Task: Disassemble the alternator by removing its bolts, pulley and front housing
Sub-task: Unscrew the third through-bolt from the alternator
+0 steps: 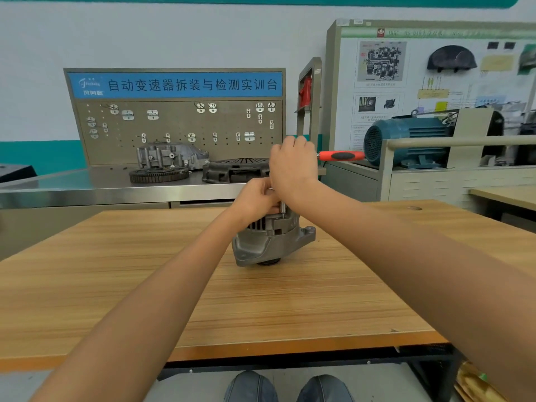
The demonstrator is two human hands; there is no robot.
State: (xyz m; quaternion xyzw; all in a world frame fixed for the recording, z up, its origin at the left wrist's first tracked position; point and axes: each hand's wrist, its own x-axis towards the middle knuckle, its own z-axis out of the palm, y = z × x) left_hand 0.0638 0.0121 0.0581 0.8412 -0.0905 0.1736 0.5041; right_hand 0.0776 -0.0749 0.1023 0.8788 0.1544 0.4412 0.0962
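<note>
Nearest, two knees (287,387) in grey cloth show below the table (116,285), a wood-grain top with an orange front edge and a dark frame under it. Both forearms reach out over the bare wood and meet above the alternator (272,242), which stands near the middle of the table toward its far edge, on its end with a dark round part just showing underneath. Its housing is cast grey metal with cooling slots near the top, a broad lug facing the camera and a mounting ear with a hole at the right. The left hand (256,200) sits on top of it with fingers curled over the upper part, hiding most of that end; what exactly they grip cannot be told. The right hand (293,166) is just above and touching the left, fist closed around the head end of a ratchet (340,155), whose red-and-black handle sticks out level to the right. A slim socket (282,210) runs straight down from under the hands onto the alternator's top rim. Behind the table a steel bench (72,184) carries a gear ring (159,174), a clutch plate (235,169) and a grey casing (171,155) before a pegboard (179,123) with a blue sign. Farther right stands a teal motor (406,140) and a display panel (420,76).
</note>
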